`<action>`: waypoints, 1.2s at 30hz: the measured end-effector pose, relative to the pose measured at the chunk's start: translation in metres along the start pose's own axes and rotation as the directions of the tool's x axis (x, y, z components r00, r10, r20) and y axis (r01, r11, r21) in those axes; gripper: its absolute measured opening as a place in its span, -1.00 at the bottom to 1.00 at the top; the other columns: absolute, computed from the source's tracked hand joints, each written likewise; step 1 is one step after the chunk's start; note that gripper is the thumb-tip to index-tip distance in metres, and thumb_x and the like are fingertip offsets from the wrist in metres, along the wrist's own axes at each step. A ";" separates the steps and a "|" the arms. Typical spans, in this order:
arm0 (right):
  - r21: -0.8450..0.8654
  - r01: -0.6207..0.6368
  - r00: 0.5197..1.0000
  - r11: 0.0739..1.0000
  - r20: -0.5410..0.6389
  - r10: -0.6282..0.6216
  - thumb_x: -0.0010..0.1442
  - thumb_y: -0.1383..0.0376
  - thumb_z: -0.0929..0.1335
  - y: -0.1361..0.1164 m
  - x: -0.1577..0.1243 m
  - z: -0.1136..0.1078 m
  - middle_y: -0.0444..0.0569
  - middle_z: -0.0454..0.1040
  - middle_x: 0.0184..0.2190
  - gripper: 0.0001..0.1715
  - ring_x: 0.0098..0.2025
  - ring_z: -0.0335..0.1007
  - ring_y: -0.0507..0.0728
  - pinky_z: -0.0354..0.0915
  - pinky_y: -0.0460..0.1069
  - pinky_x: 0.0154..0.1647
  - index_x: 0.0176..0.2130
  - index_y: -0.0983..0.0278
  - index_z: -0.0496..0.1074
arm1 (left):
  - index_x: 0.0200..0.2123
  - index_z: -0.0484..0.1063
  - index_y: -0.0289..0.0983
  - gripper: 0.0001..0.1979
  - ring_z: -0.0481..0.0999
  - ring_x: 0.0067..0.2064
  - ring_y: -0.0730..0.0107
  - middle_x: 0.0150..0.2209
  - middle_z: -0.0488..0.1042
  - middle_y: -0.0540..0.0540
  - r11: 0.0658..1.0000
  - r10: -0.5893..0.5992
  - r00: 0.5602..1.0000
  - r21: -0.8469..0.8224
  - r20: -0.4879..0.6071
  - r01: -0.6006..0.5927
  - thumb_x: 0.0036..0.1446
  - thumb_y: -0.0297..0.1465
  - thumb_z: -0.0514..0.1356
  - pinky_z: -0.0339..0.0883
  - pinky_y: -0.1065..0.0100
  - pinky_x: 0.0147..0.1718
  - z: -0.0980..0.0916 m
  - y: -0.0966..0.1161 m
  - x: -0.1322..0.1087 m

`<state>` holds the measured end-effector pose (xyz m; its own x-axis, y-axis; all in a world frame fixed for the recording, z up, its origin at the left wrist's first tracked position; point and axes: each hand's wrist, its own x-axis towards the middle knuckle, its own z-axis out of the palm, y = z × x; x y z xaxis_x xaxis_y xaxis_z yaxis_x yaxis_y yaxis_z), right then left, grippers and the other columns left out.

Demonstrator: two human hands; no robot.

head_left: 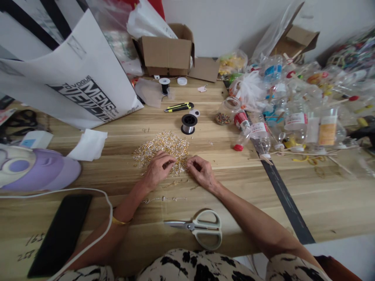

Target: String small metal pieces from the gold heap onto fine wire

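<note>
At the far left a purple object (43, 169) ran off the frame edge. A phone (63, 232) lay with a white cable (101, 195) curving past its top corner, and the pencilled figures beside it on the tabletop (322, 195) were too faint to read. The gold pile (165, 146) in the middle was a tangle of tiny pieces, too small to tell apart, and both hands covered its near edge. A thin chain (164, 199) between the forearms was hard to make out against the wood. At the right a heap of bottles (293, 113) blurred toward the frame edge. The left hand (156, 169) rested palm down on the pile's near edge, fingers curled and tips among the pieces. Whether it pinched one could not be told. The right hand (202, 171), just beside it, had its fingers bent inward at the pile's right edge, and its grip was likewise hidden. Scissors (202, 228) lay shut near the person's body.
</note>
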<state>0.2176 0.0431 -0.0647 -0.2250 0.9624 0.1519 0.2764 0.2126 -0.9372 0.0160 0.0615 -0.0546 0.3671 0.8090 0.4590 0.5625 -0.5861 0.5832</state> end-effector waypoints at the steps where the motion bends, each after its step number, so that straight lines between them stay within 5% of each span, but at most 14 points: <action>1: 0.000 0.003 1.000 1.000 0.001 -0.003 0.19 0.21 0.31 0.000 0.000 0.000 -0.11 0.34 -0.50 -0.80 -0.49 0.20 0.02 0.14 -0.08 -0.48 -0.39 0.29 0.37 | -0.39 0.46 -0.26 -0.90 0.42 -0.31 0.33 -0.41 0.52 -0.05 1.000 0.001 1.000 0.002 -0.001 -0.001 0.11 -0.56 0.20 0.32 0.25 -0.24 0.000 0.000 0.000; 16: 0.010 0.001 1.000 1.000 0.007 -0.001 0.20 0.24 0.31 0.000 0.000 0.000 -0.12 0.33 -0.52 -0.82 -0.50 0.18 0.01 0.13 -0.09 -0.49 -0.38 0.30 0.37 | -0.41 0.47 -0.27 -0.92 0.38 -0.27 0.31 -0.40 0.51 -0.07 0.994 0.066 0.997 0.093 -0.028 -0.063 0.11 -0.52 0.22 0.31 0.26 -0.23 0.001 -0.002 -0.001; 36: 0.035 -0.015 1.000 0.999 -0.012 0.015 0.21 0.22 0.30 -0.002 0.000 -0.001 -0.12 0.34 -0.51 -0.80 -0.49 0.19 0.01 0.14 -0.10 -0.47 -0.37 0.30 0.36 | -0.40 0.49 -0.30 -0.92 0.31 -0.21 0.27 -0.38 0.41 -0.10 0.982 0.109 0.978 0.133 0.180 -0.134 0.13 -0.42 0.23 0.29 0.22 -0.19 -0.003 0.015 -0.001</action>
<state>0.2177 0.0432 -0.0626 -0.2092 0.9676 0.1414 0.2466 0.1921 -0.9499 0.0221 0.0515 -0.0446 0.5535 0.7349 0.3919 0.6017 -0.6782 0.4220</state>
